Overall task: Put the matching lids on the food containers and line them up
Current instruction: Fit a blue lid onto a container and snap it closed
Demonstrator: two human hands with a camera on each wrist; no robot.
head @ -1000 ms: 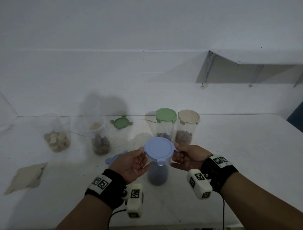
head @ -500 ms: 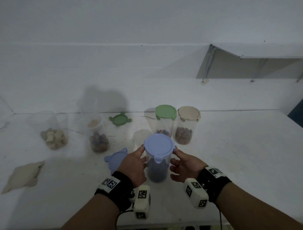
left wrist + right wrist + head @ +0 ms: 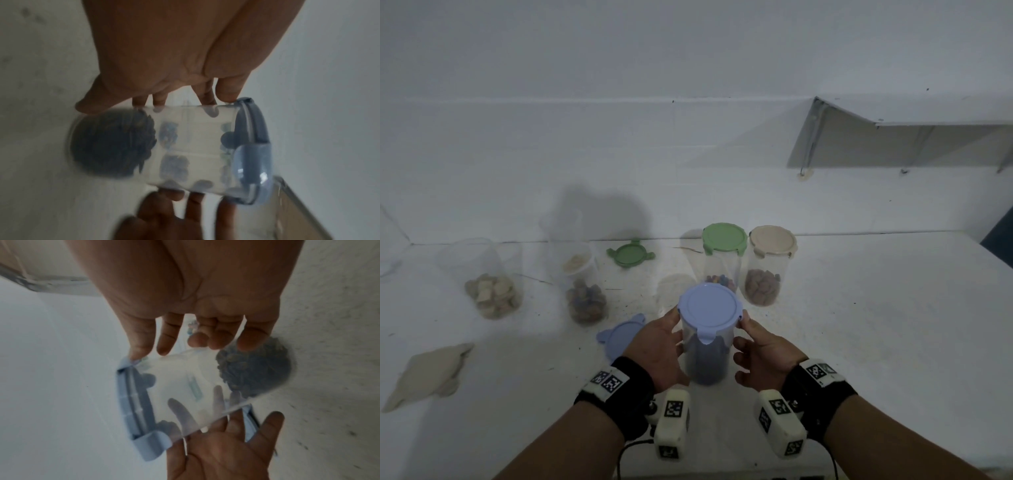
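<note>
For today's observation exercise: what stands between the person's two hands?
In the head view, the clear container with the blue lid stands between the left hand and right hand.

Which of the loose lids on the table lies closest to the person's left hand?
The blue lid, lying flat just beside the left hand. The green lid lies far back; the beige lid far left.

— What is the room like?
— It has a big white wall. A white table with little dark specks stands against it.
— Anything else?
— A white shelf up on the right. The light is dim.
</note>
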